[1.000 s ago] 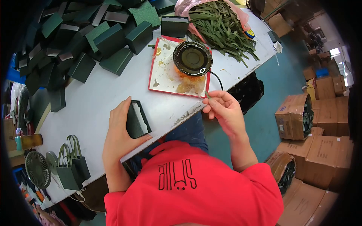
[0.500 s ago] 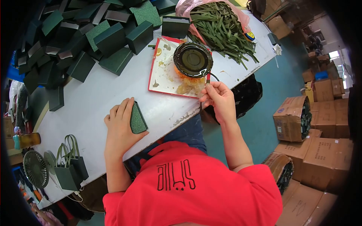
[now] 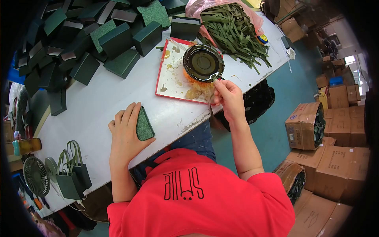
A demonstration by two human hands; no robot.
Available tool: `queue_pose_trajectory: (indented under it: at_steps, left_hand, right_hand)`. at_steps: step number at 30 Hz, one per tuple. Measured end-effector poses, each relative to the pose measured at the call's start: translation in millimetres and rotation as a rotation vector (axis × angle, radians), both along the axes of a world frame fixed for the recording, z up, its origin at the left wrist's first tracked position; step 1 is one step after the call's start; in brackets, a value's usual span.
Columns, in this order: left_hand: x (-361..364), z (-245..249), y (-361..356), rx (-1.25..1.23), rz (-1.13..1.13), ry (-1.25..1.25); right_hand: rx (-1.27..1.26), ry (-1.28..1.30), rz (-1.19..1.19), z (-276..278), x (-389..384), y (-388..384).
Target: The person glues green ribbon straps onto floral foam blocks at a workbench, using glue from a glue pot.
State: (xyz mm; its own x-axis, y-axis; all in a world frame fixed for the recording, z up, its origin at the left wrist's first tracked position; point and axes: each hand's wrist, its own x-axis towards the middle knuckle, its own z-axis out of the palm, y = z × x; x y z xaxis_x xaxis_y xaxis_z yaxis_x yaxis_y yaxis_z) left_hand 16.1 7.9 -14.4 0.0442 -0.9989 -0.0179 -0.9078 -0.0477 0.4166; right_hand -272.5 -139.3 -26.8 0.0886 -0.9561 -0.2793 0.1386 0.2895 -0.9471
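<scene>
My left hand (image 3: 126,128) is wrapped around a small dark green box (image 3: 145,125) on the table, its fingers along the far side and its thumb at the near end. My right hand (image 3: 229,98) pinches a thin dark green ribbon (image 3: 211,106) by its upper end, and the rest hangs down near the table edge. Those fingertips are at the near right rim of a round black pot (image 3: 202,63) filled with dark, shiny liquid. Beneath the pot lies a white board with a red border (image 3: 167,81), smeared with amber residue.
Many green boxes (image 3: 114,39) are heaped at the back left. A pink plastic bag (image 3: 193,8) spills green ribbons (image 3: 233,33) behind the pot. Small green gift bags (image 3: 71,183) and a fan (image 3: 36,176) stand at the left. Cartons (image 3: 335,166) are stacked on the floor at right.
My right hand has moved slightly up and towards the pot, bringing the ribbon's upper end to the rim. My left hand and the green box have stayed in place.
</scene>
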Motion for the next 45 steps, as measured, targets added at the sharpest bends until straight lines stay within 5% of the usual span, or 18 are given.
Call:
queue_pose_trajectory:
  at_steps: [19, 30, 45]
  left_hand:
    - [4, -1, 2, -0.093, 0.019, 0.135]
    - [2, 19, -10, -0.261, -0.317, 0.495]
    - [-1, 26, -10, -0.252, -0.386, 0.411]
  right_hand:
    - [-0.039, -0.08, -0.044, 12, 5, 23]
    - [0.254, -0.084, 0.75, 37, 48, 86]
    - [0.169, 0.173, 0.859, 27, 60, 83]
